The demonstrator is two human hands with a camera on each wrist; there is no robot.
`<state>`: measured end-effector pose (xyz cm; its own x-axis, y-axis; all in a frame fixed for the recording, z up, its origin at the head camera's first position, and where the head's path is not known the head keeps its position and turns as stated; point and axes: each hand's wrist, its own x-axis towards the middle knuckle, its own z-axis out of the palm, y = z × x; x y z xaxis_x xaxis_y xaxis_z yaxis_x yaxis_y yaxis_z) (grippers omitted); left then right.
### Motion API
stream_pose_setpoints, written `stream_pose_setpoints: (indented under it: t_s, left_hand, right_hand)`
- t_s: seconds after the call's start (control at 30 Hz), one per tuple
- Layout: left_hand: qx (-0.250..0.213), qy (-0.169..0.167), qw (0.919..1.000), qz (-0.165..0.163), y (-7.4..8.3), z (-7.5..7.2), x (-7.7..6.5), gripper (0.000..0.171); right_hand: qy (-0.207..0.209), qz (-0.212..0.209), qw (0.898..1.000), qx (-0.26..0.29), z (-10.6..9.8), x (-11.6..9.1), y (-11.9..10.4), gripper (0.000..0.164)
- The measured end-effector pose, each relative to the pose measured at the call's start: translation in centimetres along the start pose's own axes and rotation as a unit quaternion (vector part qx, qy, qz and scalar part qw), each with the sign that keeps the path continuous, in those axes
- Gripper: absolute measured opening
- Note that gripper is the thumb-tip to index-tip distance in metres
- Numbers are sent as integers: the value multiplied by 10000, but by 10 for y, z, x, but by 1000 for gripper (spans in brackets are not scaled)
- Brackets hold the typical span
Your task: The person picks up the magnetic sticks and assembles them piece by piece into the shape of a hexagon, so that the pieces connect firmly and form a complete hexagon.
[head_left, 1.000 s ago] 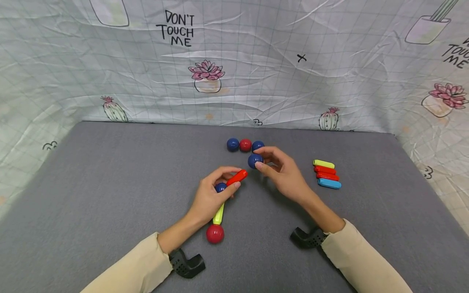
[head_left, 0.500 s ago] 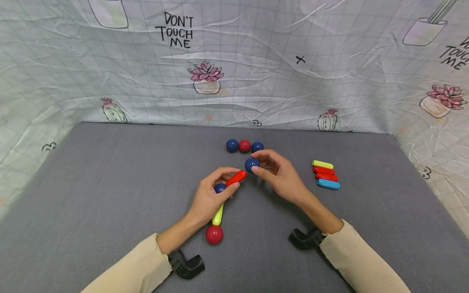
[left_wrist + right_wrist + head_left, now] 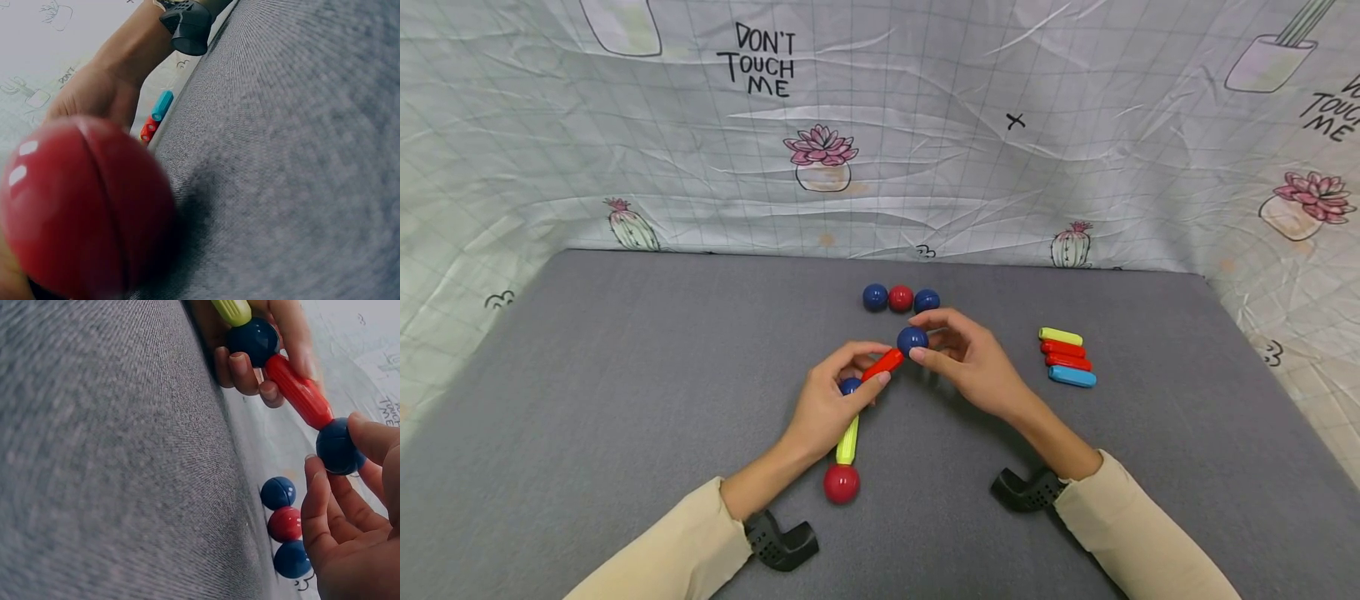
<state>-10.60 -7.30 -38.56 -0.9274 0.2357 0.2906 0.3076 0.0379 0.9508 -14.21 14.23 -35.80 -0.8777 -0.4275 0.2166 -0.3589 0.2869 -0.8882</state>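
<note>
My left hand [image 3: 826, 410] grips a red stick [image 3: 882, 366] between thumb and fingers. That stick belongs to a chain: a blue ball [image 3: 253, 342] at its near end, then a yellow-green stick [image 3: 847, 440], then a red ball [image 3: 842, 484]. In the left wrist view the red ball looms large, close above the cloth. My right hand [image 3: 976, 364] pinches another blue ball [image 3: 912, 341] with thumb and fingertips. As the right wrist view shows, this blue ball [image 3: 339, 447] meets the free end of the red stick. Fingers partly cover the chain's middle ball in the head view.
Behind the hands a row holds a blue ball [image 3: 876, 297], a red ball [image 3: 901, 298] and a blue ball [image 3: 927, 301]. To the right lie a yellow-green stick [image 3: 1061, 337], two red sticks [image 3: 1064, 349] and a light blue stick [image 3: 1072, 377]. A printed cloth [image 3: 925, 167] hangs behind the grey table [image 3: 700, 358].
My right hand has brought its blue ball left and down to the tip of the red stick. The left hand stays nearly still, while the chain's red ball has shifted slightly.
</note>
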Motion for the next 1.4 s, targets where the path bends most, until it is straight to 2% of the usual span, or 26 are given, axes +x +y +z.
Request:
stream_pose_setpoints:
  t_s: [0.37, 0.83, 1.2, 1.4]
  left_hand:
    - [-251, -258, 9993, -33, -3, -1, 0, 30]
    - [-546, -449, 9971, -275, -2, -2, -1, 39]
    - [-828, -562, 9949, -102, -2, -4, 0, 44]
    - [-1076, -591, 9924, -79, -2, -3, 1, 47]
  right_hand:
    - [-113, -6, 9999, 62, 3, 0, -3, 32]
    - [-184, 93, 9996, 196, 8, -1, -7, 33]
    - [-212, 242, 9994, 141, 5, 0, -10, 30]
    - [-89, 162, 9997, -133, -8, -6, -10, 26]
